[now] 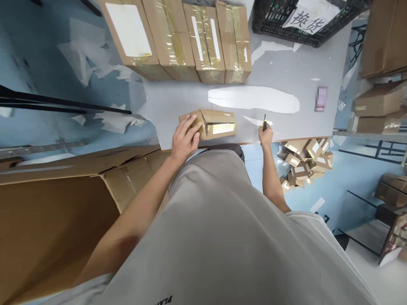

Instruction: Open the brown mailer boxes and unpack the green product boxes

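Note:
A small cardboard box lies near the table's front edge, its long side toward me. Tape and a pale label show on it, with a dark gap along one flap. Across its left end, my left hand holds it with bent fingers. My right hand, to the right of the box and apart from it, is closed around a utility knife with a black and yellow body, tip pointing away from me. Under the knife's tip lies a thin white paper strip.
Several taped cartons stand at the table's back left. A black crate with a paper sign sits at the back right. On the grey table lies a small pinkish item. A big open carton is at my left; discarded boxes pile on the floor.

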Tool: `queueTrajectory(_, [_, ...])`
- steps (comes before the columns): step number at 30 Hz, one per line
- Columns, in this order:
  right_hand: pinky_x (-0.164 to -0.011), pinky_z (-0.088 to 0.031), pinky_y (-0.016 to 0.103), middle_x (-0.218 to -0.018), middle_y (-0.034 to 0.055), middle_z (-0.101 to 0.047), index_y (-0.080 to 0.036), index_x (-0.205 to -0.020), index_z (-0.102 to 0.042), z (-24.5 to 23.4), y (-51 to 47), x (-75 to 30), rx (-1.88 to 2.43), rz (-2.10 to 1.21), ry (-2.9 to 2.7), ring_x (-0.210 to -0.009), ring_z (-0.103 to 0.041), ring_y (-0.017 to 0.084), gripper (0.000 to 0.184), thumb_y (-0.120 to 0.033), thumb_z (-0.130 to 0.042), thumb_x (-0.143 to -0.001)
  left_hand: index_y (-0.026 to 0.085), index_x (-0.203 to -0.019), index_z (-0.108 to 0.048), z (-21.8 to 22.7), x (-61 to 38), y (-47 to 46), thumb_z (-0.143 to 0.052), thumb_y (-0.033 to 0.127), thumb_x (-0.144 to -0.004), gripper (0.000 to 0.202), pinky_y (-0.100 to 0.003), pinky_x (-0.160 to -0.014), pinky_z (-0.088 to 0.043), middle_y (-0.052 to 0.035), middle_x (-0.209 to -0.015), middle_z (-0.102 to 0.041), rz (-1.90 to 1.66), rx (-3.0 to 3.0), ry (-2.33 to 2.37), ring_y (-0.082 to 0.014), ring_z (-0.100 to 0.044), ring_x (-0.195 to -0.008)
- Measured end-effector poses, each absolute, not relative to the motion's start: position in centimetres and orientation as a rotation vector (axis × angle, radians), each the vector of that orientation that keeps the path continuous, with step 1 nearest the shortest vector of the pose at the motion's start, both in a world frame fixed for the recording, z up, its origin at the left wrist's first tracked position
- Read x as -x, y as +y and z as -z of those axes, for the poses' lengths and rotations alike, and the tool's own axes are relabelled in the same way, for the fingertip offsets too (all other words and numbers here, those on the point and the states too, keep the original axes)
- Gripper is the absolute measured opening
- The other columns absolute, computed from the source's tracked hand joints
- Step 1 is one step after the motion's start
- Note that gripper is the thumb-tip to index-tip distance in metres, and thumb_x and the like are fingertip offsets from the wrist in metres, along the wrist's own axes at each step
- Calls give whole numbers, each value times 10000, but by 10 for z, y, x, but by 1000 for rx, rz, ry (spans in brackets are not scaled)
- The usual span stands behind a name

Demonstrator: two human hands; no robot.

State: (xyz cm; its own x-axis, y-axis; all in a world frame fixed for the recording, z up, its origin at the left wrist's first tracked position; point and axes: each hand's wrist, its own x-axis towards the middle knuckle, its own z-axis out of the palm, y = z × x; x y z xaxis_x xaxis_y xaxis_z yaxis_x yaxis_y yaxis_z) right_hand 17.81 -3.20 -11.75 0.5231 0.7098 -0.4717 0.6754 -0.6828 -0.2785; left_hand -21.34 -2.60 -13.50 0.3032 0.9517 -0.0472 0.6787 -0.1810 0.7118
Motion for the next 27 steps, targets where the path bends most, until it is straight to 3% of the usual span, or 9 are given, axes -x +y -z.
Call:
queueTrajectory(3, [-1259, -546, 405, -1613, 348, -719, -2, -1703, -593, 128, -22, -174, 2833, -732, -1247, -1472, -726, 315, 624, -150, -525, -1101, 262, -1553, -758, 132, 236, -42, -213, 820, -1208, 853, -585, -1404, -521, -160, -1753, -688, -670, -1862, 1550, -336, -640, -1665])
queueTrajectory(6, [-1285, -531, 428, -1679, 380, -658, -2, -1689, -602, 127, -20, -150, 2741, -680, -1345, -1527, -687, 317, 615, -176, -533, -1103, 232, -1575, -761, 135, 250, -52, -346, 752, -1212, 757, -594, -1318, -585, -227, -1579, -757, -705, -1748, 1683, -371, -718, -1539])
queueTrajectory(10, [-1072, -659, 310, -1429, 229, -852, -69, -1529, -721, 134, -24, -98, 2226, -1286, -1243, -1194, -830, 197, 487, -327, -507, -1175, 215, -1495, -805, 150, 253, -55, -478, 743, -1191, 692, -512, -1175, -669, -194, -1381, -783, -760, -1548, 1814, -333, -802, -1289])
queueTrajectory(13, [-1068, -688, 309, -1369, 148, -886, -142, -1371, -806, 148, -27, -72, 1963, -1463, -1114, -1181, -837, 179, 469, -499, -568, -1182, 228, -1433, -803, 157, 241, -50, -545, 782, -1165, 668, -461, -1096, -709, -169, -1346, -794, -791, -1443, 1795, -295, -824, -1163])
queueTrajectory(17, [-1035, -749, 405, -1422, 151, -858, -195, -1224, -854, 157, -28, -87, 1918, -1328, -997, -1192, -845, 262, 616, -775, -745, -1047, 236, -1420, -746, 155, 207, -33, -676, 739, -1135, 583, -447, -1139, -710, -155, -1422, -810, -855, -1300, 1716, -287, -822, -1254])
queueTrajectory(20, [-964, -781, 464, -1440, 164, -829, -190, -1242, -833, 151, -27, -116, 1929, -1271, -959, -1162, -844, 295, 673, -808, -806, -979, 240, -1413, -719, 155, 180, -19, -771, 684, -1102, 545, -449, -1170, -695, -153, -1472, -809, -866, -1222, 1587, -288, -805, -1335])
queueTrajectory(23, [-934, -776, 447, -1382, 139, -817, -209, -1242, -791, 142, -30, -134, 1919, -1224, -957, -1150, -828, 276, 632, -785, -802, -982, 234, -1443, -713, 162, 164, -10, -830, 666, -1064, 587, -442, -1138, -702, -175, -1538, -778, -867, -1141, 1522, -298, -784, -1382])
queueTrajectory(27, [-1042, -740, 438, -1335, 132, -808, -223, -1053, -782, 134, -39, -136, 1844, -1176, -1010, -1268, -792, 271, 596, -795, -620, -1098, 218, -1098, -764, 174, 163, -10, -738, 660, -1114, 443, -454, -1113, -711, -168, -1497, -754, -850, -1115, 1463, -329, -746, -1447])
